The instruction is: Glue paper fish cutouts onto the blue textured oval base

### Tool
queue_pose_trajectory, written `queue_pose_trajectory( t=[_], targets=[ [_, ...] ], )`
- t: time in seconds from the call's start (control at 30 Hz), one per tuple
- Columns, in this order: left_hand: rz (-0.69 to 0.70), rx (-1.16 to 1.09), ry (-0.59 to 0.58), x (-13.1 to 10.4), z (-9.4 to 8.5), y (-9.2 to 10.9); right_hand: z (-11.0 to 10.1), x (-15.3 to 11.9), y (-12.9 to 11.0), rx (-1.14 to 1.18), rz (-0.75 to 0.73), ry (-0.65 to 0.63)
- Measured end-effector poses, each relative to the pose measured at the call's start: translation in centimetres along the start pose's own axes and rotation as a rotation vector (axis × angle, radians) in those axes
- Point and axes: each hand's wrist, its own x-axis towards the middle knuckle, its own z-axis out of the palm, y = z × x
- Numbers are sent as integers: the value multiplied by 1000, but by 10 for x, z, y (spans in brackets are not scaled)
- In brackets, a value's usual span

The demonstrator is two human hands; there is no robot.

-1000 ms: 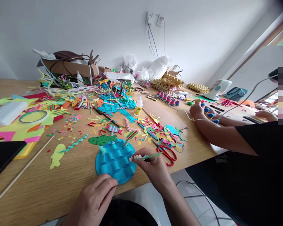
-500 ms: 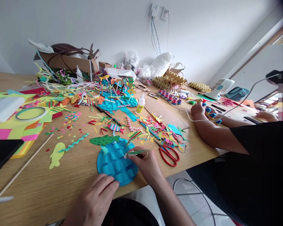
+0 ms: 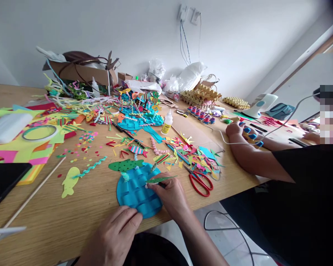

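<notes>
A round blue paper base (image 3: 140, 192) with raised paper strips lies at the table's front edge. My left hand (image 3: 118, 225) keeps its fingers on the near-left rim. Above the base's right side, my right hand (image 3: 169, 194) pinches a green paper fish (image 3: 161, 179); a small pale tip shows under the fingertips, pressed to or just over the strips. A dotted green fish (image 3: 126, 165), a striped blue-pink fish (image 3: 137, 150) and a red-green striped fish (image 3: 162, 159) stand on fuzzy stems at the base's far side. A yellow fish (image 3: 70, 181) with a wavy turquoise stem lies to the left.
Red-handled scissors (image 3: 201, 183) lie right of the base, near paper scraps (image 3: 198, 159). A glue bottle (image 3: 167, 122) stands behind. At left are a phone (image 3: 7, 184), a wooden stick (image 3: 33, 195) and coloured sheets (image 3: 36, 157). A co-worker's arm (image 3: 246, 155) rests at right.
The view has shifted slightly, so the tabletop appears a little further right. Both hands keep nearly the same places on and over the blue base.
</notes>
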Motion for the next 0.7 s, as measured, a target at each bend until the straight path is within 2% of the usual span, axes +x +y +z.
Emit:
queue_pose_trajectory(
  t=[0.43, 0.7],
  targets=[
    [28, 6, 12, -1, 2, 1, -1, 4, -2, -9, -82, -6],
    [34, 38, 15, -4, 6, 0, 0, 4, -1, -74, -84, -9]
  ],
)
